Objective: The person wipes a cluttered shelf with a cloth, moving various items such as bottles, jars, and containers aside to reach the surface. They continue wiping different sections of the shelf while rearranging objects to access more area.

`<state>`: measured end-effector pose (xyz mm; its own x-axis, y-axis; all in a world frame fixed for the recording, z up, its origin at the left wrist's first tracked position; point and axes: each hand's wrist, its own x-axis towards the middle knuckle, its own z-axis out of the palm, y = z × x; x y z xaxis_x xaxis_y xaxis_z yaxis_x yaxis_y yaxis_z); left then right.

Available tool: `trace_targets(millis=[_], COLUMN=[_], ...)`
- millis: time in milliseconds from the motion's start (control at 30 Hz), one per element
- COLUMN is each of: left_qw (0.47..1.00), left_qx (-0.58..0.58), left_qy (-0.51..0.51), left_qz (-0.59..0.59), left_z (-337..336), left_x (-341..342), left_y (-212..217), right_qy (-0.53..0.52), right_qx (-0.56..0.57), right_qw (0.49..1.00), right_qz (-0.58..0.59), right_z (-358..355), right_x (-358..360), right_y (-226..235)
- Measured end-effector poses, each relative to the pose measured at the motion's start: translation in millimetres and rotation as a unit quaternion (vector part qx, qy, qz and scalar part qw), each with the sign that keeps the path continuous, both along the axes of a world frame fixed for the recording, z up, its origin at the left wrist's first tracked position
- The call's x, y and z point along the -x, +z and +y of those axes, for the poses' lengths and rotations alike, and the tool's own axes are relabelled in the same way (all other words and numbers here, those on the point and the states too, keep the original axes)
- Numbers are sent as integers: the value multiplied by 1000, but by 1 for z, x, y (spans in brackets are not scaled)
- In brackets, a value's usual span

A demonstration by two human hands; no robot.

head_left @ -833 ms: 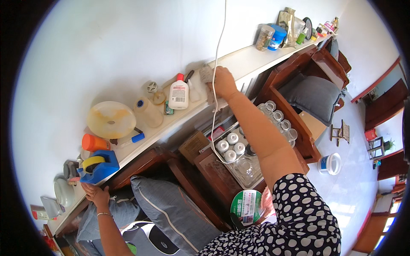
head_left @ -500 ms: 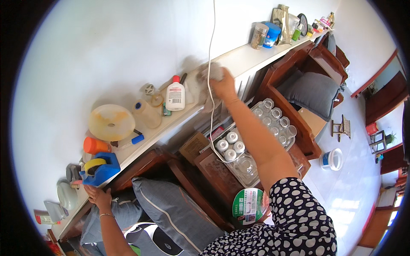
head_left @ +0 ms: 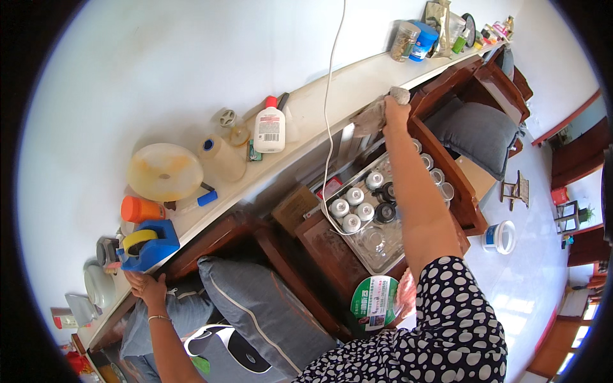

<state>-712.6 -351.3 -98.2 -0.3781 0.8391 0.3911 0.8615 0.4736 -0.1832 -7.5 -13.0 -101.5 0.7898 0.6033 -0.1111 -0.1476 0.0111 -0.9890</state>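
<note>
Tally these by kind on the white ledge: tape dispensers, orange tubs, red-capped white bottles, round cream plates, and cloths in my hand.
Blue tape dispenser: 1
Orange tub: 1
Red-capped white bottle: 1
Round cream plate: 1
Grey cloth, held in the right hand: 1
Total: 5

On the ledge (head_left: 319, 108) we find the tape dispenser (head_left: 148, 244) at the left, a bottle (head_left: 270, 129) near the middle and jars (head_left: 414, 39) at the far right. Below the ledge, cups stand in a tray (head_left: 377, 246), right of the cushion (head_left: 265, 313). Our right hand (head_left: 394, 110) presses a cloth (head_left: 373, 115) on the ledge's right part.
</note>
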Motion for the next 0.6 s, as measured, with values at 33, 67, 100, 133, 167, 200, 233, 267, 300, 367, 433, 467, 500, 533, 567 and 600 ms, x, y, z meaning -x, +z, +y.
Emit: trace_targets(millis=[33,67,100,133,167,200,233,267,300,367,433,467,500,533,567,600], left_qw=[1000,1000,1000,1000,999,999,999,1000,999,998,998,998,998,998,998,998], left_qx=[-5,-5,-4,-2,12,11,10,7,10,20,16,12,9,5,7,5], left_qy=[3,9,10,12,33,32,30,27,32,46,47,44,41,37,43,41], left_qz=[0,-1,-6,-12,-32,-22,-12,-2,-16,-24,-34,-38,-40,-43,-49,-47], left_z=[-4,-6,-4,-1,0,-1,-3,-2,1,5,6,5,4,4,5,4], left_x=[-1,1,-2,-6,-9,-7,-5,-3,-8,-15,-22,-24,-25,-26,-28,-25], left_y=[4,8,8,7,12,12,9,9,11,15,19,20,21,22,23,23], right_qy=[23,45,46,58,78,95,105,114,121,144,168,178,194,215,235,255], right_qx=[-5,-7,14,7,2,-6,-3,-2,-2,-17,-23,-22,-1,10,20,30], right_qw=[1000,999,995,995,995,994,993,991,990,987,983,979,979,973,967,961], right_qz=[-15,-29,-84,-77,-66,-54,-61,-68,-78,-69,-78,-91,-66,-78,-92,-104], right_z=[-12,-23,-27,-32,-46,-58,-67,-74,-81,-93,-106,-113,-122,-129,-135,-141], right_x=[23,41,49,54,75,94,109,122,133,156,177,187,199,210,219,228], right_y=[6,9,3,0,4,8,5,4,3,-2,-2,-1,8,8,11,12])
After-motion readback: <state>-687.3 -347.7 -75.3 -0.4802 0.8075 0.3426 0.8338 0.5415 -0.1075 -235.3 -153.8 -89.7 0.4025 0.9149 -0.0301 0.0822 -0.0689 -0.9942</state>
